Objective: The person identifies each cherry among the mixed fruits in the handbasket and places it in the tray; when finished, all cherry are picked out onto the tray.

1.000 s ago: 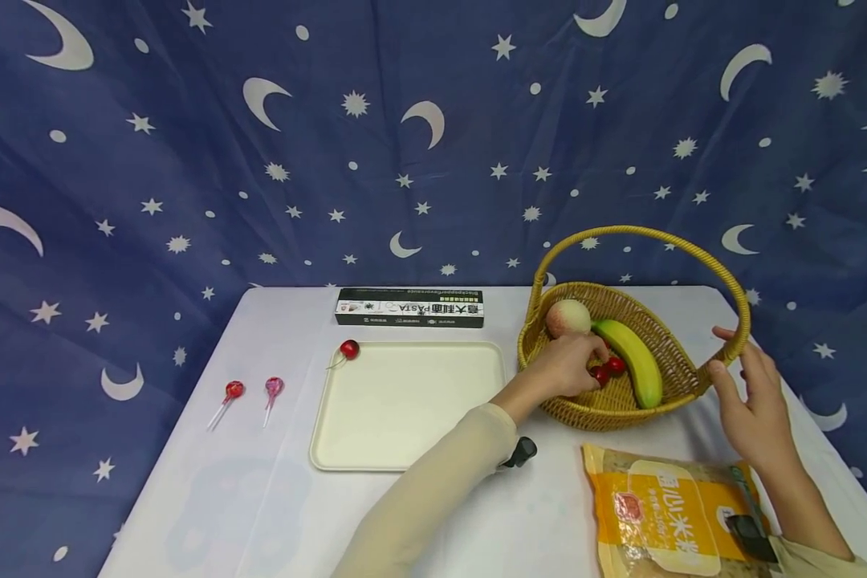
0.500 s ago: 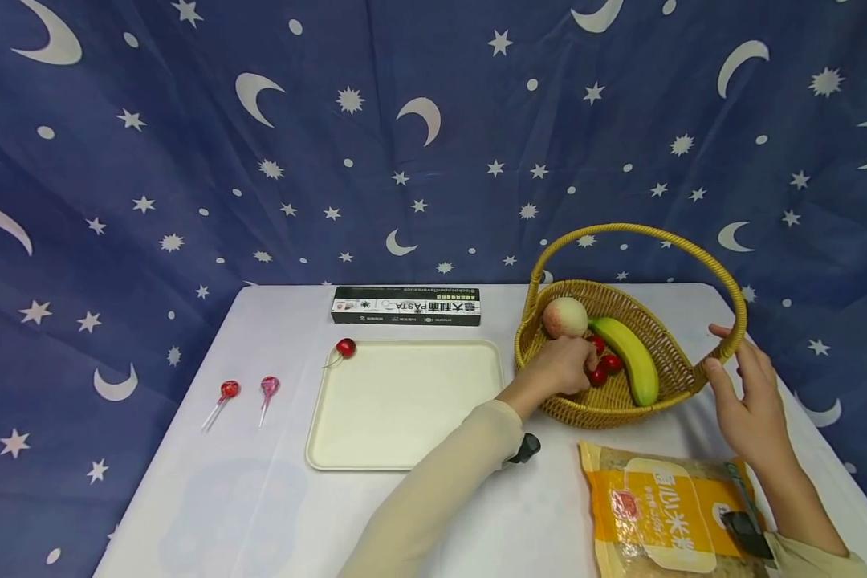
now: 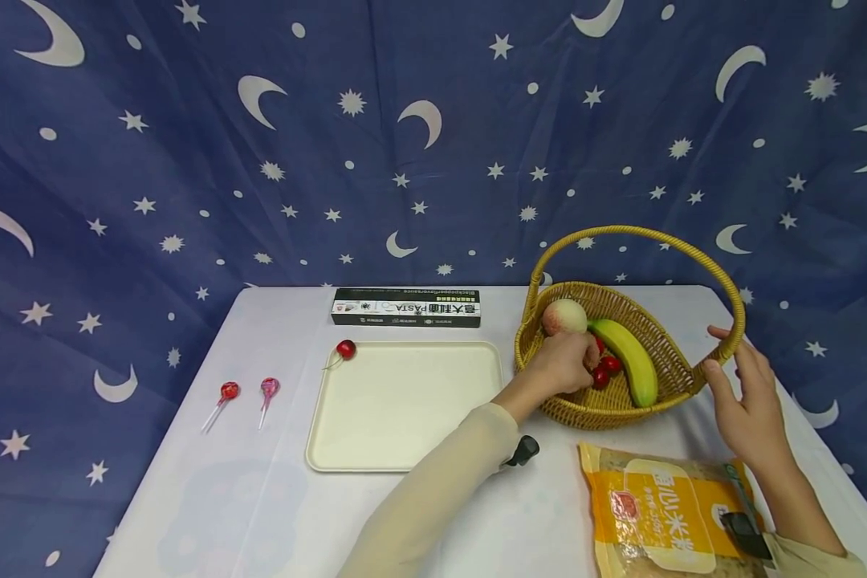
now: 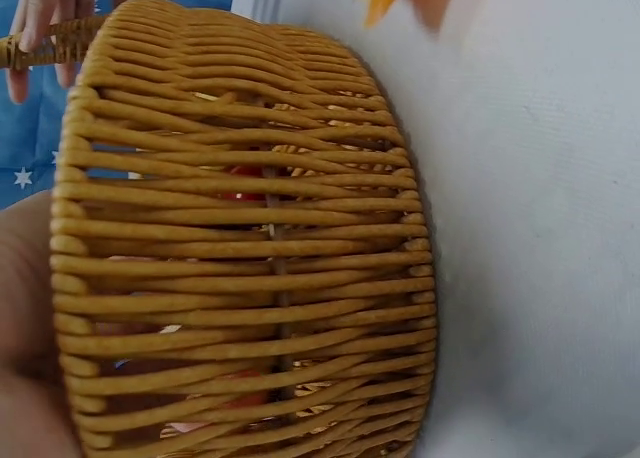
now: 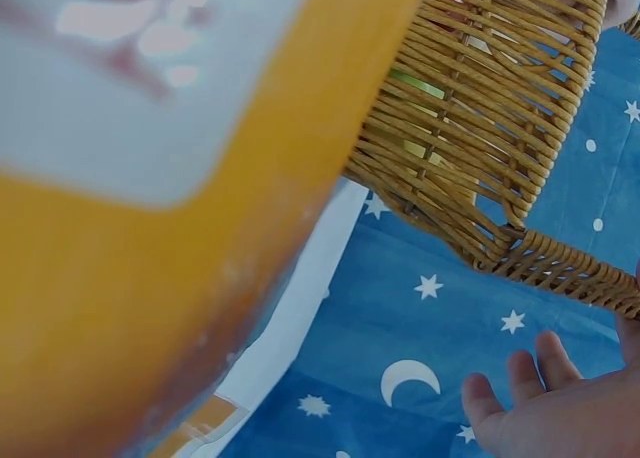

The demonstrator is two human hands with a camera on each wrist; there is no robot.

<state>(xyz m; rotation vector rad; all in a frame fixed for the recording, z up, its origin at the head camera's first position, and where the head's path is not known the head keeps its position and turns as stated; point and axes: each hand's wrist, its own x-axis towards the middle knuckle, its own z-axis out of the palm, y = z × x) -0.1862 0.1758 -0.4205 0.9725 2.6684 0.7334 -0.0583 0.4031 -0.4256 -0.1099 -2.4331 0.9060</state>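
Observation:
My left hand [image 3: 565, 363] reaches into the left side of a wicker basket [image 3: 600, 417], its fingers bent downward beside red cherries [image 3: 600, 378]. The fingertips are hidden, so whether they pinch a cherry cannot be told. A peach [image 3: 565, 317] lies just behind this hand, and a banana [image 3: 630, 361] lies to the right of the cherries. My right hand [image 3: 751, 405] rests against the base of the basket's handle at the right, thumb in front and fingers loosely extended. In the right wrist view, the extended fingers [image 5: 555, 363] appear below the handle base [image 5: 570, 268].
A cream tray [image 3: 405, 409] stands left of the basket, with a stemmed cherry [image 3: 346, 349] at its back left corner. Behind it lies a black pasta box [image 3: 406, 308]. Two lollipops [image 3: 229, 391] lie farther left. A yellow food packet [image 3: 668, 514] lies in front of the basket.
My left hand has drawn slightly back to the left among the fruit, uncovering another red cherry near the peach. My right hand stays by the handle.

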